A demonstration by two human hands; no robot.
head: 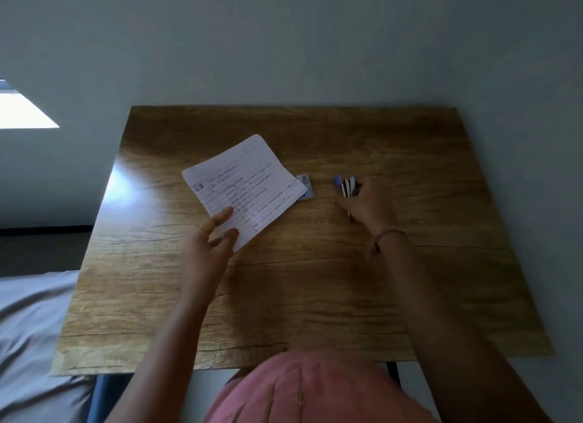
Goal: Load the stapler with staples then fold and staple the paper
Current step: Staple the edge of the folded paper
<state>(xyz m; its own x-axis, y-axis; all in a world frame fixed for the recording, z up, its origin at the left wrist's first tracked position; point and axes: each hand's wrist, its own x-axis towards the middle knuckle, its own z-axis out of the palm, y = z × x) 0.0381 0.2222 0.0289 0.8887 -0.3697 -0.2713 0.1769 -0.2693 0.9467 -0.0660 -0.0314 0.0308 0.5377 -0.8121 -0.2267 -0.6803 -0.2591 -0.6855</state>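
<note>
Early stage. Left hand (pixel 212 233) pinches the lined paper (pixel 244 187), unfolded, no staple visible. Right hand (pixel 367 202), fingers extended, touches the stapler (pixel 346 186) on the worktop (pixel 315 296). Staple box (pixel 305 187) beside the paper. Loading apparently pending.

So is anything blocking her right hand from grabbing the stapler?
No. The right hand is already at the stapler, fingers reaching it. The paper, held by the left hand, lies apart, leftward.
</note>
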